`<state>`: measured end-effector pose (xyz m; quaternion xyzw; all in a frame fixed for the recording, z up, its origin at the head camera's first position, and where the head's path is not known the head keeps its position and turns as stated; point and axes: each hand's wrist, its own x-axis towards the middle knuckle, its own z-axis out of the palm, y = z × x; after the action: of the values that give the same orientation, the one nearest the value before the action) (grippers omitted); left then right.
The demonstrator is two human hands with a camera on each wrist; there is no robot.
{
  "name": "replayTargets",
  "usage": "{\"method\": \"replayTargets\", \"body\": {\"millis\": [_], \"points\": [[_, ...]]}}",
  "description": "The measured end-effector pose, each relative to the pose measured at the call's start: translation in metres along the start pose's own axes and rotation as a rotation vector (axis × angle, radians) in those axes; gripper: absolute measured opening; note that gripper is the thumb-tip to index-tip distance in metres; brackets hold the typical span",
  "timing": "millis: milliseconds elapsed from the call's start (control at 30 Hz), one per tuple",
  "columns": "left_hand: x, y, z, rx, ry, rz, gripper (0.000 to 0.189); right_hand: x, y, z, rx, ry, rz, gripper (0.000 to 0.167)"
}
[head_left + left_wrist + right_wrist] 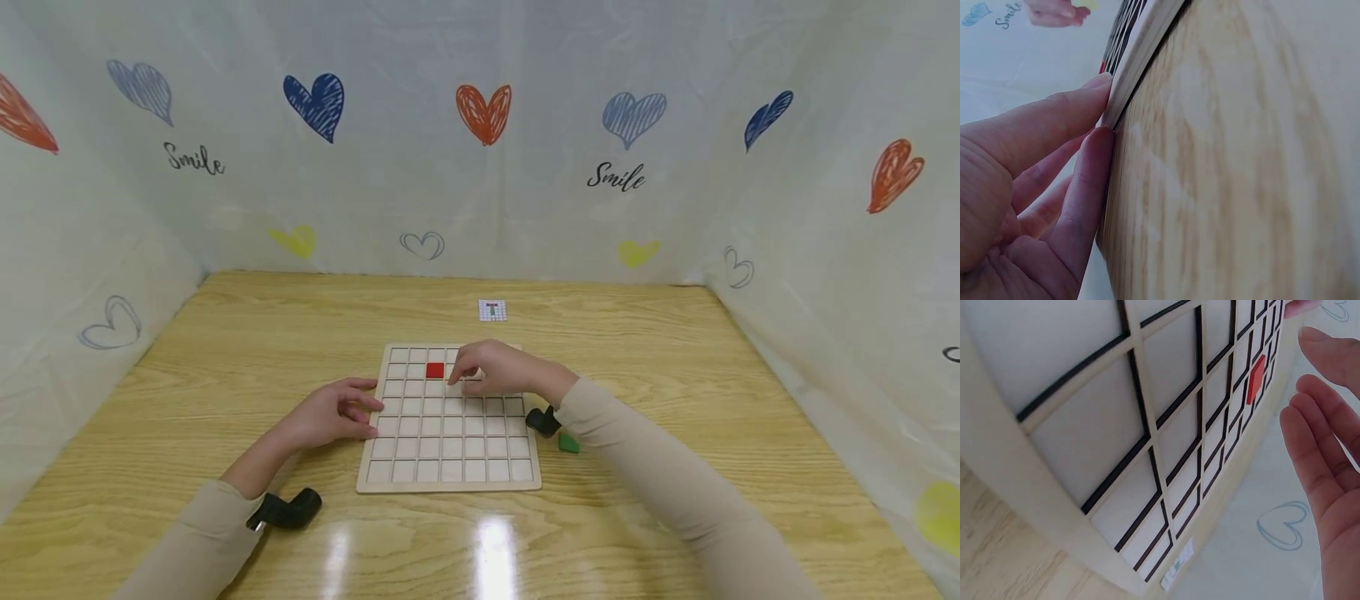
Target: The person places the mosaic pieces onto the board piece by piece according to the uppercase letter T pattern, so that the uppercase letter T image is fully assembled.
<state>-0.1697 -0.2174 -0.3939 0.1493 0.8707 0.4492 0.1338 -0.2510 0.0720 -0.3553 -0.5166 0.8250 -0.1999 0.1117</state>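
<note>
A pale wooden grid board [448, 488] lies on the table. One red square tile [435, 370] sits in a cell near the board's far side, and it shows again as a red tile [1256, 380] in the right wrist view. My left hand [335, 413] rests at the board's left edge, its fingertips touching the rim, as the left wrist view shows up close. Over the upper part of the board is my right hand [495, 369], fingers bent loosely with a gap between thumb and fingertips. Nothing is visible between them.
A small printed card [492, 310] with a grid pattern lies behind the board. Right of the board, a green piece [568, 443] lies on the wooden table [187, 400], partly beside the right sleeve. Pale sheets [405, 183] with printed hearts enclose the table.
</note>
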Motion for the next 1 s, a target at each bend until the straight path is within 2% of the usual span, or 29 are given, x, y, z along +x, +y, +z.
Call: {"method": "replayTargets", "body": {"millis": [500, 1000], "points": [[0.001, 0.000, 0.001, -0.002, -0.001, 0.001, 0.037, -0.030, 0.005, 0.000, 0.046, 0.062, -0.015, 0.017], [0.001, 0.000, 0.001, -0.014, -0.003, 0.011, 0.035, -0.059, 0.005, -0.003, 0.020, 0.109, 0.020, 0.016]]}}
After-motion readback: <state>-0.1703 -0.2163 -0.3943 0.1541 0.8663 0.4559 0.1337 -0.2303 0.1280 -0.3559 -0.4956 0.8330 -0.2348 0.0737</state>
